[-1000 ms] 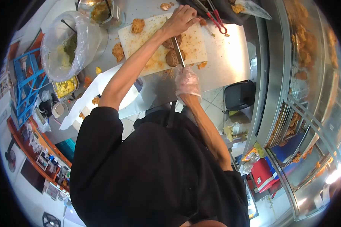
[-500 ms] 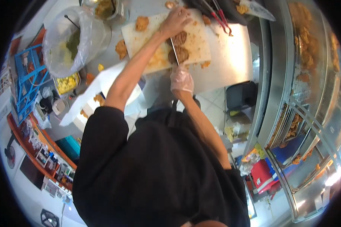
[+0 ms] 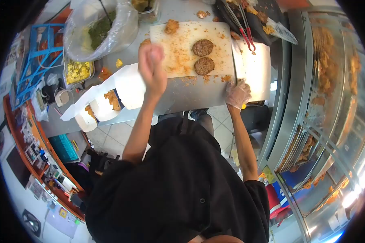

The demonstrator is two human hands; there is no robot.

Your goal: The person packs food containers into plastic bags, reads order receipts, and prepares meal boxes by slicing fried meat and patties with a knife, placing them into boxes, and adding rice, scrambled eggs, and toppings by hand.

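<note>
Two round brown meat patties, an upper patty [image 3: 202, 47] and a lower patty [image 3: 204, 66], lie on the white cutting board [image 3: 178, 48]. My right hand [image 3: 238, 93], in a clear plastic glove, is closed around a knife [image 3: 234, 65] at the board's right edge. The blade shows nearly edge-on, pointing away from me. My bare left hand [image 3: 153, 71] is raised near the board's left edge, beside the white takeout box [image 3: 130, 89]. Motion smears its fingers, so I cannot make out a hold.
Red-handled tongs [image 3: 247, 36] rest on a dark tray at the back right. A plastic-lined container [image 3: 127, 32] with greens stands back left, beside a pan of yellow pieces [image 3: 78, 72]. Fried chicken [image 3: 112, 100] sits in the box. A glass-and-metal warming case [image 3: 296, 81] lines the right.
My left hand has left the patties and moved toward me and left. My right hand has carried the knife right, off the patties to the board's edge. The view has shifted.
</note>
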